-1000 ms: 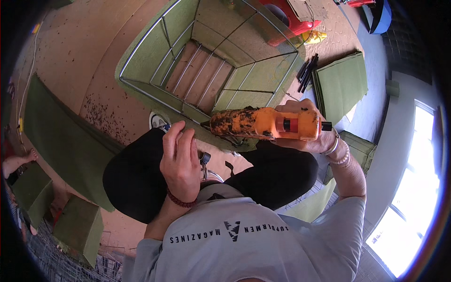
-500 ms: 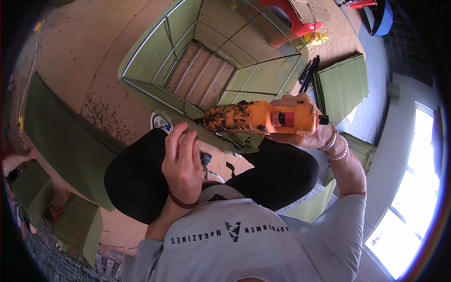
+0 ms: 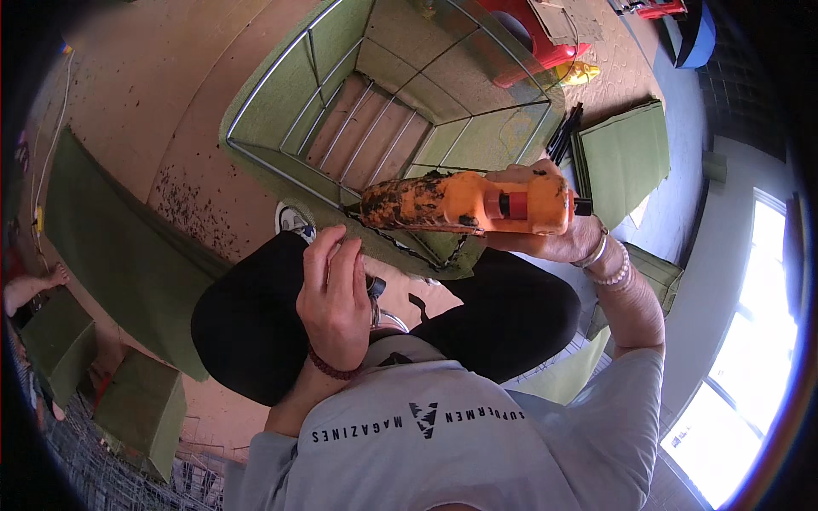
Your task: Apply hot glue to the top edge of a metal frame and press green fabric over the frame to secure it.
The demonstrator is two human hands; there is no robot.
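Grip at right [image 3: 550,234] clasped an orange plastic glue gun [image 3: 417,203], presumably steadying it over green felt [image 3: 436,245]; left grip [image 3: 335,300] hung empty.

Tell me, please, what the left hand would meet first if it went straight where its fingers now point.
Most likely the left hand would first meet the near edge of the green fabric; the dark tip of the orange tool lies close to that line. Depth is unclear.
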